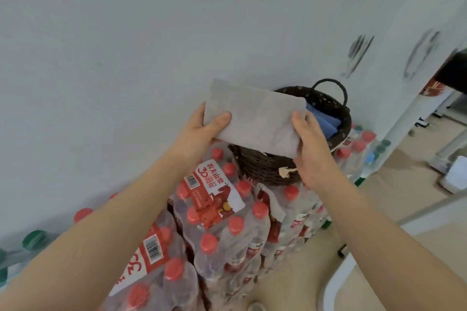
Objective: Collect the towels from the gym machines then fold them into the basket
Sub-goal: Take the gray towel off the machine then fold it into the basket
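The left hand [199, 131] pinches one end of a folded grey towel [252, 118], thumb on top; the right hand [313, 149] grips the other end the same way. The towel is held flat just above the dark wicker basket [265, 169], covering most of its opening. Inside the basket lies a folded blue towel [326, 121]. The basket stands on shrink-wrapped packs of red-capped water bottles [227, 214] against a white wall [126, 45].

Basket [265, 166] mouth largely covered by grey towel [255, 118], open gap at right above blue towels [326, 121], wall [126, 45] close behind
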Action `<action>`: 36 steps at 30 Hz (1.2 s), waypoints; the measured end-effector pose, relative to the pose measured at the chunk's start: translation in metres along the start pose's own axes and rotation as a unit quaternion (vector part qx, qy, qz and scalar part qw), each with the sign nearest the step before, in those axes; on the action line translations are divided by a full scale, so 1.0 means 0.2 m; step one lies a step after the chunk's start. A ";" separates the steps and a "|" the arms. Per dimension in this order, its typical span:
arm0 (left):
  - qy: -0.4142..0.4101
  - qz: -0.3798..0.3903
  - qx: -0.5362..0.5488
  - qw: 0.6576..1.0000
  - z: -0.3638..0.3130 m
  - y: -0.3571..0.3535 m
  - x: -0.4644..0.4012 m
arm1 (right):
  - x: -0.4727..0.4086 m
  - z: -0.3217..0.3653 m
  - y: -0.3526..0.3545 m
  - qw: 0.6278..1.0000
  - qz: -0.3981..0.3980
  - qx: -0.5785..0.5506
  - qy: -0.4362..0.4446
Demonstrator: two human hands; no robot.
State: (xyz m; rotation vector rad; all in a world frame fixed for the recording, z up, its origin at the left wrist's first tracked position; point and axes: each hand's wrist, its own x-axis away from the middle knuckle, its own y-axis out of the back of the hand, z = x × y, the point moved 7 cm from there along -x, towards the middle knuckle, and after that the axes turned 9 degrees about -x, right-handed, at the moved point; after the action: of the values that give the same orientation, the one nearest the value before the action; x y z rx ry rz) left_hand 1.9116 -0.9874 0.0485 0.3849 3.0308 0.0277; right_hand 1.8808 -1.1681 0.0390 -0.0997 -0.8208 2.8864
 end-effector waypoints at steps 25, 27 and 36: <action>0.020 0.235 -0.675 0.699 0.22 -0.45 -0.73 | -0.40 -0.07 0.12 0.355 0.360 0.862 0.048; 0.002 0.218 -0.643 0.734 0.15 -0.41 -0.70 | -0.41 -0.07 0.08 0.319 0.350 0.875 0.096; 0.131 0.411 -0.678 0.595 0.21 -0.42 -0.43 | -0.45 -0.30 0.05 0.276 0.478 0.817 0.168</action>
State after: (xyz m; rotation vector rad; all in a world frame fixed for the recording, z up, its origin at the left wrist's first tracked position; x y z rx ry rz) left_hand 1.9776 -1.0896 0.0110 1.4389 1.7137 2.2690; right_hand 1.9740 -1.1596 -0.0144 -1.0173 3.0767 2.1543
